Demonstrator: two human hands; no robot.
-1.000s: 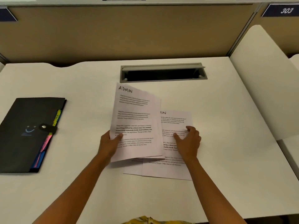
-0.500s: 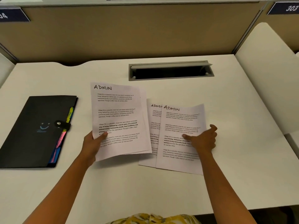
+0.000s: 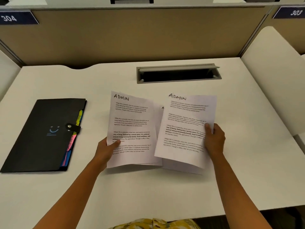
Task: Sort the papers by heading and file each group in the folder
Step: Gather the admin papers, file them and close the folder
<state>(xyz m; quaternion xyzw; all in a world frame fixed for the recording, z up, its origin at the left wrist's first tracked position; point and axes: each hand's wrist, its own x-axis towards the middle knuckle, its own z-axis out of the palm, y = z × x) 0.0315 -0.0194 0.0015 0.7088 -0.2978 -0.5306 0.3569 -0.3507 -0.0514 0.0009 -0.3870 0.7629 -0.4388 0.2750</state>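
My left hand [image 3: 105, 150] grips the lower left edge of a small stack of papers [image 3: 132, 126] headed ADMIN, held tilted above the desk. My right hand [image 3: 214, 140] pinches the right edge of another ADMIN sheet [image 3: 184, 126], lifted off the desk. Beneath it one more sheet [image 3: 181, 167] lies flat, mostly hidden. A black folder [image 3: 41, 134] with coloured tabs lies shut at the left, its snap strap fastened.
The white desk [image 3: 148, 192] has a grey cable slot [image 3: 178, 73] with its lid raised behind the papers. A beige partition rises at the back, and white dividers flank both sides. The desk's front edge is near my body.
My right hand has picked the top ADMIN sheet up from the desk and raised it. My left hand has kept its stack, shifted slightly left of the lifted sheet.
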